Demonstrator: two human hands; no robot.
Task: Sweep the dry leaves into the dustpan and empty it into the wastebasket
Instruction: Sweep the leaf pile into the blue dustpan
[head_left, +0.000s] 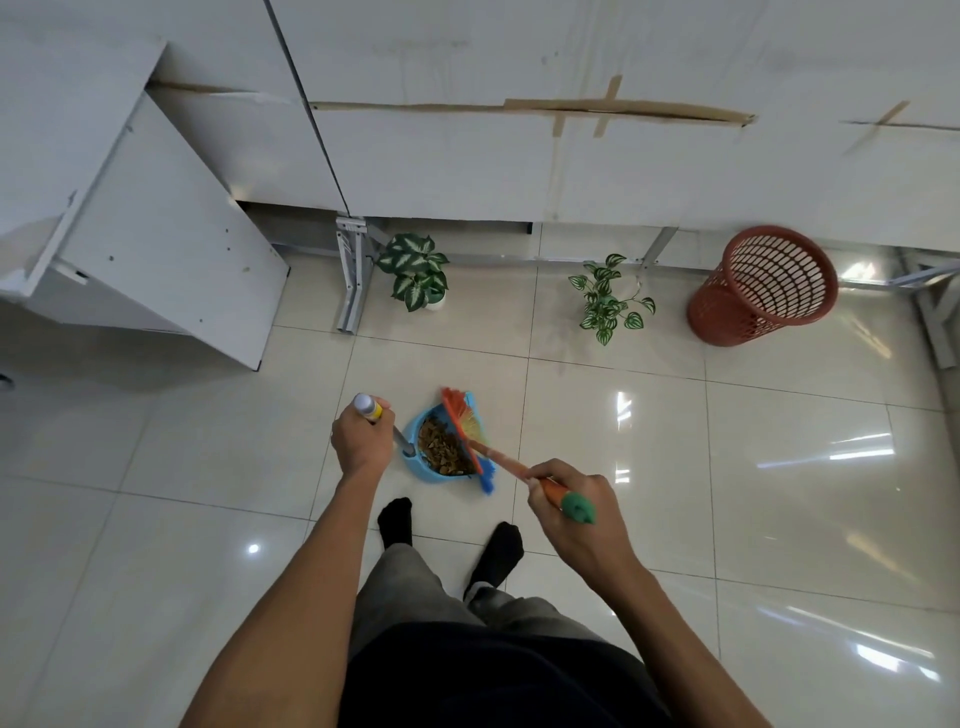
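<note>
Floor tiles (623, 415), pale and glossy, fill this downward view, with a white cabinet (156, 234) at the far left. Left of centre, your left hand (362, 441) is curled tight round the top of the dustpan's upright handle (370, 408), just under its white and yellow cap. That is a good hold, since a long thin handle swings easily. The blue dustpan (422, 470) sits on the floor just beyond your feet, and the dry leaves (441, 449) lie heaped inside it as a brown pile. No stray leaves show on the tiles nearby. Expect that load to be very light, brittle and loose. It will likely spill or blow out if the pan tips or moves fast, so keep the mouth level as you lift. The broom head (460, 415), with orange, yellow and blue bristles, rests across the right side of the pan. The bristles look soft and springy, useful for holding the pile in place. Your right hand (576, 512) is clamped round the broom's orange shaft (504, 460), near its green end cap. Far to the right, past a small trailing plant (605, 304), the red wastebasket (763, 286) stands upright by the wall, well apart from the pan. Its latticed sides look light enough to tip if knocked.
</note>
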